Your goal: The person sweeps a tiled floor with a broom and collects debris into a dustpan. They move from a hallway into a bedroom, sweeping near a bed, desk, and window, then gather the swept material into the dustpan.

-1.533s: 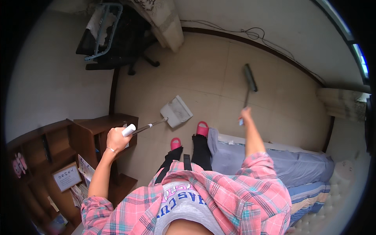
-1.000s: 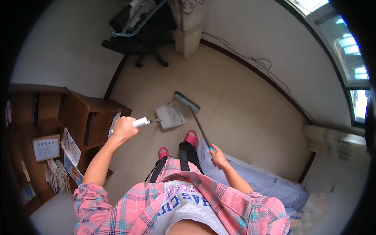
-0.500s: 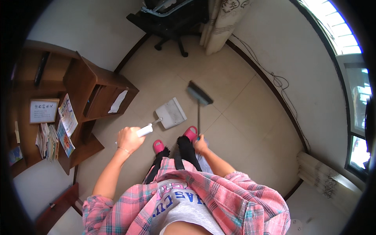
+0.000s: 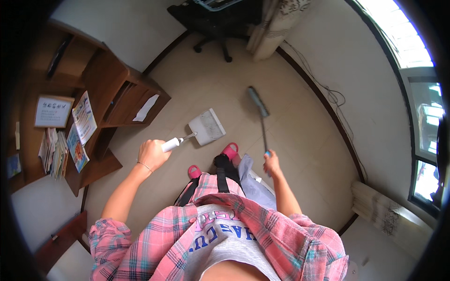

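Observation:
My left hand (image 4: 153, 155) is wrapped round the white handle of a dustpan. The white pan of the dustpan (image 4: 206, 127) is held out ahead of my feet, with grey marks on its surface; whether it touches the floor I cannot tell. Closed on the dark stick of a broom, my right hand (image 4: 271, 164) is off to the right. The broom's grey-blue head (image 4: 259, 102) lies ahead of that hand, to the right of the dustpan and apart from it. Both my feet are in pink slippers (image 4: 229, 150).
A brown wooden shelf unit (image 4: 110, 84) with magazines (image 4: 84, 117) and a framed sheet (image 4: 53, 111) stands on the left. Ahead is a black wheeled chair (image 4: 215, 35) beside a patterned curtain (image 4: 267, 35). Cables (image 4: 333, 98) run along the right wall. Beside my legs is a grey-blue bag-like thing (image 4: 255, 182).
My right hand and the broom have swung to the right, away from the dustpan, and the broom head has turned. The dustpan stays nearly where it was, in my left hand.

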### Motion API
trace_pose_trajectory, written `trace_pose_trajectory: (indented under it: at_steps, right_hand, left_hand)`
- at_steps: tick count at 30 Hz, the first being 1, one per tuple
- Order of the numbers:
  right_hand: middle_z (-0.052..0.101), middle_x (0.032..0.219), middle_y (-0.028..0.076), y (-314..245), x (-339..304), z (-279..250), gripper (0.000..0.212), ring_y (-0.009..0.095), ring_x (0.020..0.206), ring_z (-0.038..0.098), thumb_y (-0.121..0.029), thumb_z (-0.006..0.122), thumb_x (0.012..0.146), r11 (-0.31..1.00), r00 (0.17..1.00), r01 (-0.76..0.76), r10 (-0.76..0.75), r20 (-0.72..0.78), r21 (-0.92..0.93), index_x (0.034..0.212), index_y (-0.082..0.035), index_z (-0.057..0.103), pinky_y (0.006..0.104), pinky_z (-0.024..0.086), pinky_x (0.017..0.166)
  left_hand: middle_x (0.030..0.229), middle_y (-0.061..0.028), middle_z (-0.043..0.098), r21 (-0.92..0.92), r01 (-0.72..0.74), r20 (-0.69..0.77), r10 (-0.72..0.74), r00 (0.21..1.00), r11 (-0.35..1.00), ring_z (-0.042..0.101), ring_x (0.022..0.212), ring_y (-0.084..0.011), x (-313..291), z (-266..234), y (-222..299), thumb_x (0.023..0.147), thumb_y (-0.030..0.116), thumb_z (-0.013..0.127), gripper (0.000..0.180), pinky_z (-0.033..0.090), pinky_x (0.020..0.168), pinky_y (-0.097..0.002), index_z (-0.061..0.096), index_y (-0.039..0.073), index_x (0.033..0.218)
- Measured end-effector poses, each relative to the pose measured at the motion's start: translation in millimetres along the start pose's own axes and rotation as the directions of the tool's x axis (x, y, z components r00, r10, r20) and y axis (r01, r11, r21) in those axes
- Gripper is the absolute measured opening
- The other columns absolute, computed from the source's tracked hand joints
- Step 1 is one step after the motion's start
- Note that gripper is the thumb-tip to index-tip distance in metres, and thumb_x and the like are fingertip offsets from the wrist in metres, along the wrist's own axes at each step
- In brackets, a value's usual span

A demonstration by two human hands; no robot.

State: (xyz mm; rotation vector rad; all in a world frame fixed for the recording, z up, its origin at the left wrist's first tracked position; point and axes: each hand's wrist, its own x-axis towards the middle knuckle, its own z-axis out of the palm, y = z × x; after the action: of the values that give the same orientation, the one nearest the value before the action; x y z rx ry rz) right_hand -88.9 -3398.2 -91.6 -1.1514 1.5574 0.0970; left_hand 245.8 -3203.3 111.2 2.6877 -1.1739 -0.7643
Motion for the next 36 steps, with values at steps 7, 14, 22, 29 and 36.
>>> trace_pose_trajectory:
  at_steps: [7, 14, 22, 29, 36]
  right_hand:
    - [0.043, 0.062, 0.012, 40.6, 42.2, 71.7, 0.033, 0.019, 0.04, 0.043, -0.01, 0.04, 0.077, 0.996, 0.996, -0.086, 0.087, -0.018, 0.033, 0.107, -0.009, 0.026, 0.0329, 0.034, 0.029]
    - [0.054, 0.096, 0.017, 115.5, -58.7, 173.2, 0.049, 0.027, 0.091, 0.052, -0.021, 0.055, 0.074, 0.955, 0.947, 0.071, 0.026, 0.32, -0.287, 0.118, -0.011, 0.034, 0.0329, 0.039, 0.078]
    - [0.05, 0.059, 0.009, 49.7, -123.5, 111.2, 0.039, 0.016, 0.043, 0.047, -0.02, 0.051, 0.08, 0.982, 0.914, -0.152, 0.182, 0.362, -0.11, 0.117, -0.017, 0.04, 0.0321, 0.039, 0.037]
    - [0.044, 0.05, 0.01, 36.6, -59.7, 103.2, 0.042, 0.018, 0.031, 0.041, -0.012, 0.045, 0.079, 0.999, 0.991, 0.029, -0.026, 0.13, -0.017, 0.117, -0.006, 0.03, 0.0324, 0.033, 0.027]
    - [0.05, 0.063, 0.012, 100.2, -63.8, 207.7, 0.042, 0.022, 0.04, 0.047, -0.015, 0.05, 0.075, 0.976, 0.99, -0.045, 0.072, 0.118, -0.215, 0.109, -0.005, 0.028, 0.0354, 0.039, 0.035]
  left_hand:
    - [0.059, -0.0168, 0.055, 0.017, 0.076, -0.053, -0.075, 0.996, 0.997, 0.053, 0.056, -0.0345, -50.1, 6.2, -40.0, 0.064, 0.024, 0.057, 0.017, 0.044, 0.053, -0.0398, 0.061, 0.008, 0.062]
    - [0.058, -0.0169, 0.055, 0.045, 0.122, -0.107, -0.116, 0.987, 0.992, 0.054, 0.056, -0.035, -49.4, 19.2, -46.9, 0.066, 0.026, 0.056, 0.018, 0.045, 0.053, -0.0411, 0.06, 0.008, 0.062]
    - [0.061, -0.0172, 0.055, -0.013, 0.17, -0.053, -0.171, 0.984, 0.985, 0.053, 0.059, -0.0348, -88.6, 6.1, -96.8, 0.062, 0.02, 0.057, 0.014, 0.044, 0.054, -0.0397, 0.06, 0.006, 0.063]
    - [0.06, -0.0176, 0.054, -0.1, 0.232, -0.113, -0.243, 0.963, 0.968, 0.053, 0.057, -0.0353, -152.9, 7.5, -150.2, 0.062, 0.018, 0.055, 0.015, 0.044, 0.054, -0.04, 0.059, 0.004, 0.063]
    - [0.059, -0.0177, 0.054, -0.097, 0.329, -0.222, -0.343, 0.913, 0.939, 0.053, 0.057, -0.0348, -173.9, 31.4, -180.7, 0.06, 0.019, 0.055, 0.016, 0.043, 0.053, -0.0396, 0.057, 0.003, 0.06]
